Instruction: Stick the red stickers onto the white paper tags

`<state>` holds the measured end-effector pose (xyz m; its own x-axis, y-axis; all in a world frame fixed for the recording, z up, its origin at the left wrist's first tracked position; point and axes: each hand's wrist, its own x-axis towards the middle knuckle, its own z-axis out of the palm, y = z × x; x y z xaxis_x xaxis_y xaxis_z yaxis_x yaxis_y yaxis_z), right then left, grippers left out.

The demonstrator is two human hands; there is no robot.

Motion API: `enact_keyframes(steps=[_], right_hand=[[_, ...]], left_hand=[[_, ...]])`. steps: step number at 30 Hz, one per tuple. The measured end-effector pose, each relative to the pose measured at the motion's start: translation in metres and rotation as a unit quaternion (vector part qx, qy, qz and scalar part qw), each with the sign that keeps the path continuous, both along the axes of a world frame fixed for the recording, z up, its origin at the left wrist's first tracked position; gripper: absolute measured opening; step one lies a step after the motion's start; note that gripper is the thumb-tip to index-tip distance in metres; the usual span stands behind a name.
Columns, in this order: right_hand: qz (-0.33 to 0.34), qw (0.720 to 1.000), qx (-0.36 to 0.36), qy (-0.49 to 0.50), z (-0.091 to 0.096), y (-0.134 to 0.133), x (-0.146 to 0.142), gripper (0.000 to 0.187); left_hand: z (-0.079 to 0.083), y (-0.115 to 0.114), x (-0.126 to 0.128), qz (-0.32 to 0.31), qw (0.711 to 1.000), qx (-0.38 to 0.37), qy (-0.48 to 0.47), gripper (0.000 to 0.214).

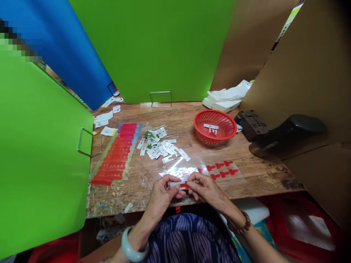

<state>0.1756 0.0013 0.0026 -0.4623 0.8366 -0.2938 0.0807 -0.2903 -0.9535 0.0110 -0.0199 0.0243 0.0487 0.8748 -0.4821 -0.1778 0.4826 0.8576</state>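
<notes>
Near the table's front edge, my left hand (pixel 163 193) pinches a small white slotted tag (pixel 173 185) between thumb and fingers. My right hand (pixel 203 185) is closed beside it, its fingertips on a red sticker (pixel 183 186) that lies against the tag. Just beyond both hands lies a clear backing sheet (pixel 189 165), with red T-shaped stickers (pixel 219 166) in rows toward its right end. Farther back, loose white and grey slotted tags (pixel 167 148) form a pile, some with green parts. My fingers partly hide the held tag and sticker.
A red plastic basket (pixel 215 126) holds a few tags. Strips of red stickers (pixel 116 153) lie at left. White papers (pixel 227 96) are stacked at the back right, near a dark metal block (pixel 251 124). Green boards (pixel 153 47) and brown boards (pixel 304 84) wall the table.
</notes>
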Motion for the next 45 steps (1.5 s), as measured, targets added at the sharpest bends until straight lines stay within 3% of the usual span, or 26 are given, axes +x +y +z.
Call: enact_keyframes(steps=[7,10,13,14,16,18,20,22,24,26,33,37,41,45], right_hand=[[0.021,0.998,-0.054,0.024,-0.005,0.008,0.006,0.033],[-0.092,0.993,-0.047,0.057,0.004,0.032,0.022,0.031],[-0.255,0.957,0.028,0.132,0.021,0.064,0.036,0.025],[-0.273,0.951,0.048,0.138,0.025,0.072,0.038,0.025],[-0.252,0.961,0.071,0.089,0.027,0.083,0.034,0.026],[-0.2,0.972,0.122,-0.029,0.02,0.086,0.023,0.026],[-0.155,0.945,0.234,-0.167,0.006,0.083,0.009,0.018],[-0.117,0.896,0.331,-0.27,-0.007,0.079,-0.002,0.009],[-0.1,0.863,0.366,-0.333,-0.016,0.077,-0.009,0.003],[-0.098,0.855,0.357,-0.364,-0.021,0.078,-0.012,0.004],[-0.089,0.883,0.316,-0.336,-0.022,0.086,-0.013,0.01],[-0.12,0.873,0.385,-0.273,-0.01,0.074,-0.009,0.013],[-0.051,0.856,0.466,-0.218,0.001,0.051,-0.013,0.017],[0.019,0.85,0.49,-0.194,0.0,0.033,-0.024,0.02]], left_hand=[[-0.009,0.002,-0.002,0.001,1.0,-0.004,-0.024,0.037],[-0.014,0.007,-0.004,0.048,0.998,0.011,-0.035,0.046],[-0.024,0.011,-0.007,0.062,0.997,0.005,-0.036,0.046],[-0.028,0.011,-0.008,0.059,0.998,0.0,-0.038,0.045],[-0.035,0.011,-0.009,0.055,0.998,-0.004,-0.04,0.044],[-0.041,0.01,-0.009,0.056,0.998,-0.004,-0.042,0.043],[-0.044,0.01,-0.01,0.056,0.997,-0.005,-0.045,0.042],[-0.045,0.011,-0.01,0.054,0.998,-0.01,-0.044,0.041],[-0.045,0.013,-0.011,0.048,0.998,-0.014,-0.04,0.041],[-0.046,0.014,-0.013,0.044,0.998,-0.016,-0.036,0.04],[-0.049,0.018,-0.017,0.036,0.999,-0.018,-0.024,0.04],[-0.041,0.02,-0.019,0.053,0.997,-0.035,-0.052,0.037],[-0.03,0.023,-0.02,0.051,0.986,-0.05,-0.153,0.039],[-0.023,0.024,-0.021,0.033,0.984,-0.037,-0.171,0.023]])
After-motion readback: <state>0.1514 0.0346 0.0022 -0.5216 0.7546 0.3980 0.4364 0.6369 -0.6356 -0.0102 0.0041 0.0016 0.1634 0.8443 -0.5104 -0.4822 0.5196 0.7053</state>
